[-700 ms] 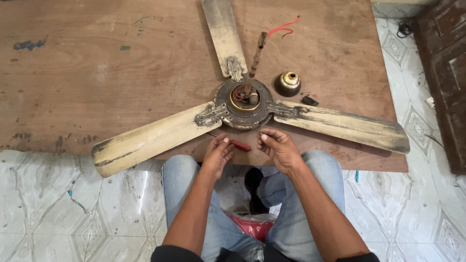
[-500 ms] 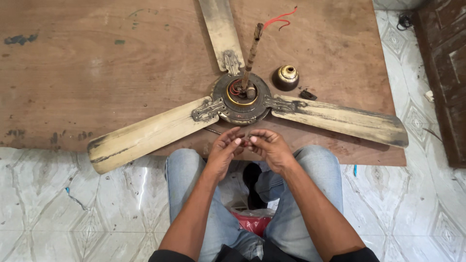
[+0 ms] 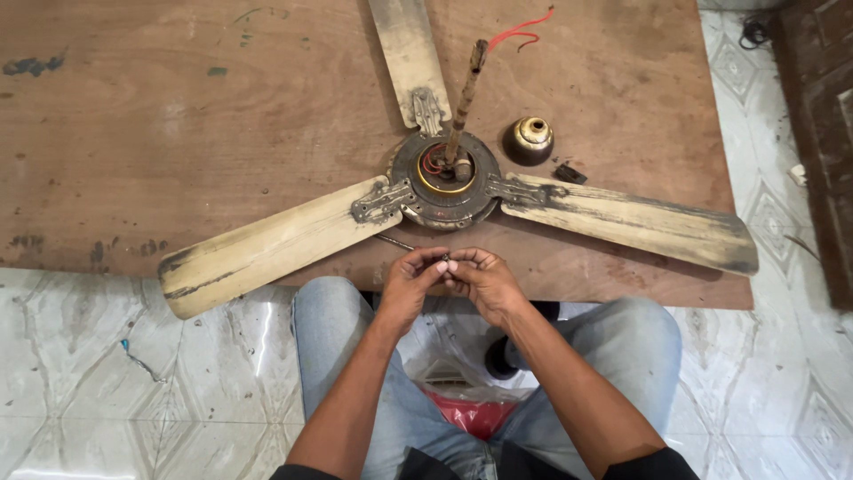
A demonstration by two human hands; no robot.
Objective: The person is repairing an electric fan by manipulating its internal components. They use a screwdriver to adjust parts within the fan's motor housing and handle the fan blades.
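An old cream ceiling fan lies on a brown wooden board [image 3: 178,133], its rusty motor hub [image 3: 444,182] facing up with a downrod [image 3: 464,98] and red wires [image 3: 520,31] rising from it. My left hand [image 3: 409,284] and my right hand [image 3: 487,283] meet just in front of the hub, over the board's near edge. Their fingertips pinch a small dark metal part [image 3: 445,258] between them. A thin metal shaft [image 3: 395,242] pokes out from under my left hand.
Three blades spread from the hub: left [image 3: 267,244], right [image 3: 631,218], far [image 3: 409,53]. A brass cup [image 3: 528,140] and a small black piece [image 3: 569,172] sit right of the hub. A red bag [image 3: 471,413] lies between my knees on the tiled floor. A dark wooden door [image 3: 822,133] stands at right.
My hands, apart beside a red-handled tool 0.7 s ago, have come together with fingertips closed on a small part. The red handle is no longer visible.
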